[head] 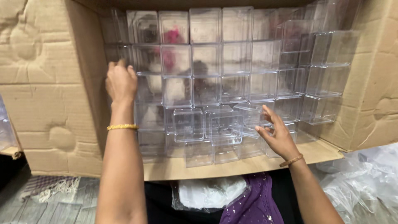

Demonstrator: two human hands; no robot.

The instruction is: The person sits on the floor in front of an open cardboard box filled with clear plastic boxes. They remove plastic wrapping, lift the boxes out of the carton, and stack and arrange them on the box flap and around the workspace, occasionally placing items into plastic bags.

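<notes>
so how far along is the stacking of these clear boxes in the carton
Mostly done, it seems: clear plastic boxes fill the cardboard carton in neat rows along the back and right. In hand: the left hand presses on the left stack, and the right hand touches a tilted box. Left to do: a few loose boxes at the front middle lie out of line.

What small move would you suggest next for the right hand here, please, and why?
Probably close the right hand on the tilted clear plastic box at its fingertips and square it up: it sits askew beside loose boxes, while the left hand steadies the neat stack in the cardboard carton.
</notes>
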